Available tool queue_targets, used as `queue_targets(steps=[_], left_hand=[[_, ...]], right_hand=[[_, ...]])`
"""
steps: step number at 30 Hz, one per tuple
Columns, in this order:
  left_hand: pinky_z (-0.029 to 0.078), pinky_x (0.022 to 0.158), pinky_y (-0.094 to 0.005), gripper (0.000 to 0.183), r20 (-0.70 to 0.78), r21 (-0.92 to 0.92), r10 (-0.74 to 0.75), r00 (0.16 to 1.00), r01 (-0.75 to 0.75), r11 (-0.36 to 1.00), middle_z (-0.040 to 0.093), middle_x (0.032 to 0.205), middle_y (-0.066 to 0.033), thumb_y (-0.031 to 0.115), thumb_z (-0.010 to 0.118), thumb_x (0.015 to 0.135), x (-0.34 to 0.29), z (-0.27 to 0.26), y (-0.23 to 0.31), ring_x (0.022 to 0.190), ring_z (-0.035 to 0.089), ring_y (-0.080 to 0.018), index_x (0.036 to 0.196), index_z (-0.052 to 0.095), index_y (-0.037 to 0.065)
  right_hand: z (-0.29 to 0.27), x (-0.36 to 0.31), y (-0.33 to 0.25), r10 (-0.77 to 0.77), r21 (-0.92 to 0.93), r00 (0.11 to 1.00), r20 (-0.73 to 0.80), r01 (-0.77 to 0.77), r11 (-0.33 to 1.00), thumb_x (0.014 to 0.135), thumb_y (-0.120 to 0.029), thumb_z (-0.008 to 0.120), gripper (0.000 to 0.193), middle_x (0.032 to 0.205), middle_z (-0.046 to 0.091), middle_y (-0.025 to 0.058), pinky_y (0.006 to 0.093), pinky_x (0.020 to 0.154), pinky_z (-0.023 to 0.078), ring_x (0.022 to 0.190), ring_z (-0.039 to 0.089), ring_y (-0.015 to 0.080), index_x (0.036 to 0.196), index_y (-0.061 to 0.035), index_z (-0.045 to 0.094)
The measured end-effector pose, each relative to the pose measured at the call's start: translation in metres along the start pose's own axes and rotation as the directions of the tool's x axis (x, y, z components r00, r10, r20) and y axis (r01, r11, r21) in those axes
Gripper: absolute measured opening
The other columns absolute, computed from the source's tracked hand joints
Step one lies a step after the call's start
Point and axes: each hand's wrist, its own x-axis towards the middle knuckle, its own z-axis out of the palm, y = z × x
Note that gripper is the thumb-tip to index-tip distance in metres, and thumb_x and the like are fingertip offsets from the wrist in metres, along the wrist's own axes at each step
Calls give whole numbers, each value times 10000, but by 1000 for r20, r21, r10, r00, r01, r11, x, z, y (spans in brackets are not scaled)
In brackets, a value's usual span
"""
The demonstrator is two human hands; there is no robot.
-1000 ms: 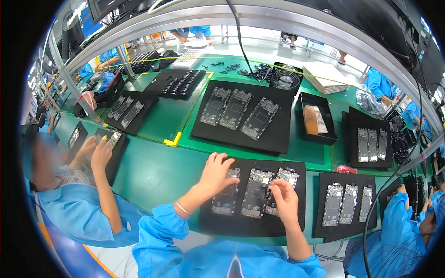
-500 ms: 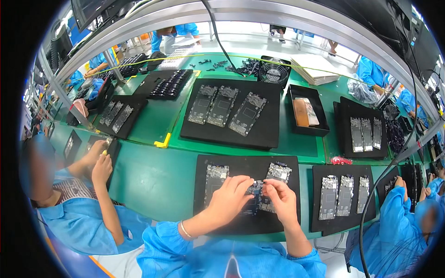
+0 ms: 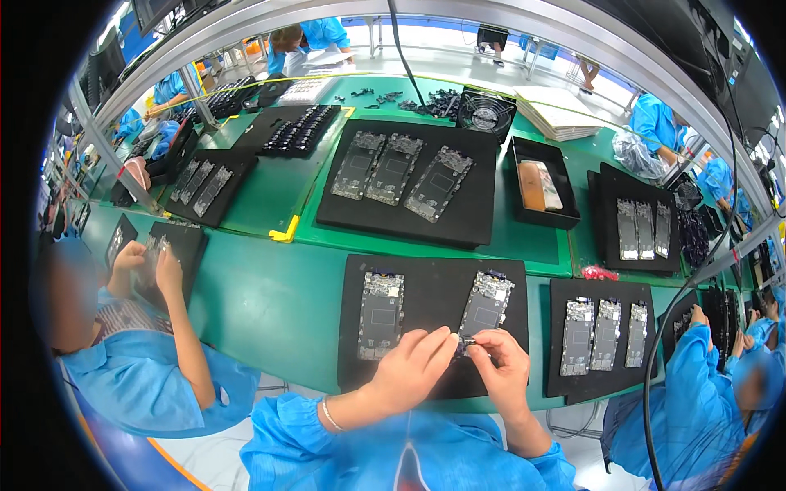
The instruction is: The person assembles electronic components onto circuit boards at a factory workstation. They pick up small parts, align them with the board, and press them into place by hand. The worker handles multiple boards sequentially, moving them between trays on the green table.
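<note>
Both my hands meet over the front of a black foam mat (image 3: 434,282). My left hand (image 3: 416,367) is closed, fingertips pinched at a circuit board (image 3: 467,342); only a small dark end of it shows, the rest hidden by my hands. My right hand (image 3: 501,364) pinches at that same end with thumb and forefinger. Any small part between those fingertips is too small to make out. On the mat lie two more long boards: one board (image 3: 381,315) left of my hands, and another board (image 3: 486,301), slightly tilted, just beyond them.
Beyond my mat, a raised black mat (image 3: 327,214) bears three boards. Right of it stands a black tray (image 3: 536,214) with flat pieces inside. Another mat with three boards (image 3: 606,335) lies at my right. Co-workers in blue sit on both sides; a black cable (image 3: 655,368) hangs at right.
The board between my hands showed its bluish face before; now only its end shows. My hands have drawn closer together. The person at left has raised a board in their hands.
</note>
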Motion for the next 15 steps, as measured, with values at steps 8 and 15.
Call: queue_targets(steps=[8, 15], left_hand=[[516, 607, -281, 454, -18, 8, 14, 1000, -14, 1000, 570, 1090, -97, 112, 725, 698, -1, -1, 2, 831, 569, -254, 1117, 564, 47], [517, 609, -281, 443, 17, -10, 56, 998, -56, 998, 580, 1088, -81, 98, 710, 686, 2, -4, 0, 833, 571, -249, 1105, 572, 57]], right_hand=[[-5, 0, 0, 46, 53, 995, 88, -51, 997, 815, 54, 615, 98, 911, 583, 58, 232, 732, 500, 813, 589, 104, 899, 17, 581], [-13, 6, 0, 34, 7, 992, 118, -35, 999, 770, -33, 688, 123, 865, 641, 46, 241, 692, 497, 800, 623, 111, 867, -28, 612]])
